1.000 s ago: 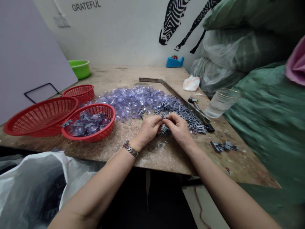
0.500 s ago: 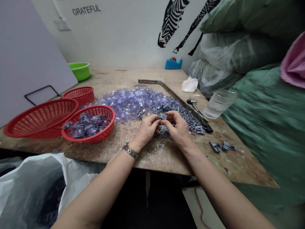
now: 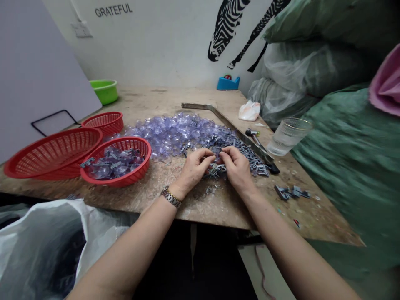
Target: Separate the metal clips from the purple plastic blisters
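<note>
My left hand is pinched closed over the front of the parts heap, a watch on its wrist. Close beside it, my right hand is also closed, thumb against fingers. What either hand holds is too small to make out. Gray plastic parts lie around and beyond my right hand. Behind my hands spreads a pile of clear purple pieces. To the left, a red basket holds purple pieces and gray parts together.
Two more red baskets stand at the left, near a green basin. A bent metal bar borders the pile. At the right are a glass of water, a black-handled tool and green sacks. An open white bag is lower left.
My hands have drawn slightly apart, with my right hand shifting a little to the right. The fingers of my right hand are curled in more.
</note>
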A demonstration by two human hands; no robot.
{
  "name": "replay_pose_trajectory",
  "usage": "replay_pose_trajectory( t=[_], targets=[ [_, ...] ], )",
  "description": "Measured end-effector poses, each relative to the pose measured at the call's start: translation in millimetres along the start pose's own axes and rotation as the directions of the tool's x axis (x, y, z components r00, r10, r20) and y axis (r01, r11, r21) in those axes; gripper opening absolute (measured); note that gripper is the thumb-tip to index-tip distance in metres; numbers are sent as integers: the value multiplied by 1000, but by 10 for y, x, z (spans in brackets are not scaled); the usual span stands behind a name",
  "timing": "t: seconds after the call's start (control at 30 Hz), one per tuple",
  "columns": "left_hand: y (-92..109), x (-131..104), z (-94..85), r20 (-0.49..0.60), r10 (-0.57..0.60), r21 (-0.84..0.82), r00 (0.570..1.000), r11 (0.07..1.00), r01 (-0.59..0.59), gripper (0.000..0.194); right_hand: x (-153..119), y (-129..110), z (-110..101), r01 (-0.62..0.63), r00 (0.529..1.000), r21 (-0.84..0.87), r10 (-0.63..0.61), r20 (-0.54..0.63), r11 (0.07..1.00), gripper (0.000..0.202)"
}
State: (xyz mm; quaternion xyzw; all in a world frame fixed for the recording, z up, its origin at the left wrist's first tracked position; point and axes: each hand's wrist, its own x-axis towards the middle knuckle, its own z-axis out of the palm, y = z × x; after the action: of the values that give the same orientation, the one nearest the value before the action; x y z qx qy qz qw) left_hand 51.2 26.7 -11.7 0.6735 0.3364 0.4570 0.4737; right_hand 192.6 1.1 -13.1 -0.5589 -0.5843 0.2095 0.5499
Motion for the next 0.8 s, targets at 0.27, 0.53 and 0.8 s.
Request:
replay_pose_trajectory(
  t=[0.27, 0.53, 0.8],
  targets=[
    [-9, 7, -13, -45, -2, 0, 999, 1000, 2, 15, 61, 30, -22, -160, 987, 208, 156, 37, 965, 18],
    [11, 10, -15, 17, -68, -4, 998, 998, 69, 18, 64, 13, -15, -260, 958, 279, 209, 199, 924, 28],
    [3, 19, -81, 236, -265, -421, 935, 839, 345, 26, 51, -34, -57, -344, 922, 367, 237, 307, 864, 35]
  ],
)
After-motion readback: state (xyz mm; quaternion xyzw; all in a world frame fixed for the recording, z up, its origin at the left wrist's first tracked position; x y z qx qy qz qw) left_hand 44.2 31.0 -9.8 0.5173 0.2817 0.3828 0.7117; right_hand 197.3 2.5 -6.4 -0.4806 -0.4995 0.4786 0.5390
